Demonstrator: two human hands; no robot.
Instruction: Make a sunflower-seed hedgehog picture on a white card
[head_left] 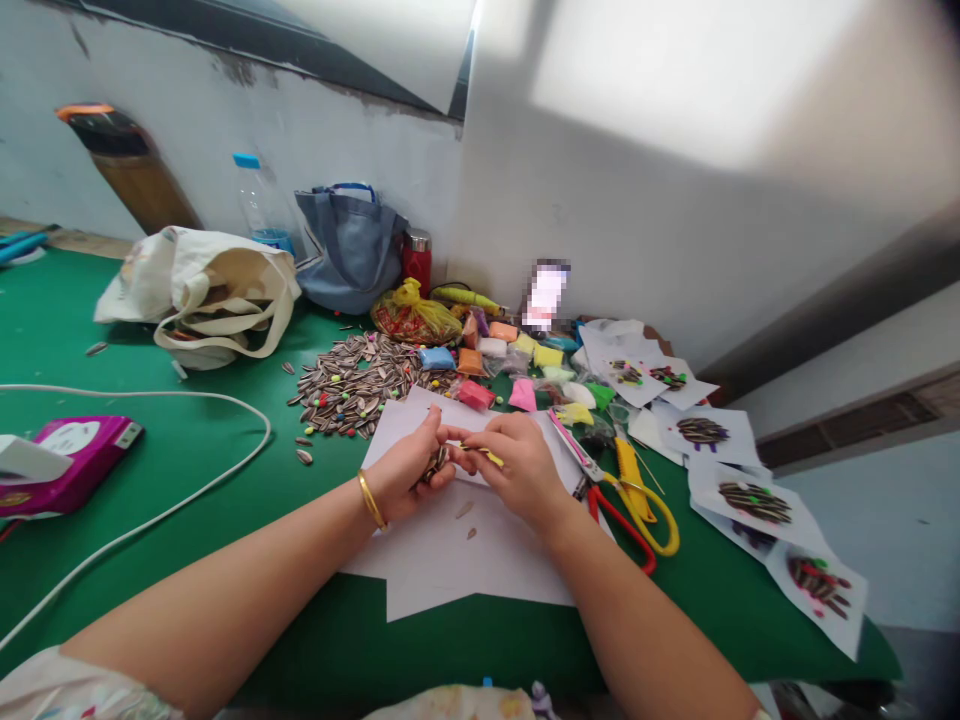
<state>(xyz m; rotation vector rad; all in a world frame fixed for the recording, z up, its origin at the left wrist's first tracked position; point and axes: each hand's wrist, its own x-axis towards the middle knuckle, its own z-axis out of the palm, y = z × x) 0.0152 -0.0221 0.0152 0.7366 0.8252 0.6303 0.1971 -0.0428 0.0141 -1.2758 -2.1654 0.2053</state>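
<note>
My left hand (412, 465), with a gold bangle at the wrist, curls around several striped sunflower seeds (433, 464). Its fingertips meet those of my right hand (521, 470) above the white paper sheets (442, 575). Between the closed fingers of my right hand shows a small yellow piece (491, 456), partly hidden. Two loose sunflower seeds (465, 509) lie on the paper below. A big pile of sunflower seeds (356, 375), dotted with small coloured balls, spreads behind my left hand.
Bags of coloured clay (470, 361) lie behind the paper. On the right are scissors (637, 515), a yellow cutter (634, 475) and sheets with seed figures (754, 502). A cloth bag (225, 270), blue bag (349, 250), phone (546, 295) and white cable (172, 500) are also on the green table.
</note>
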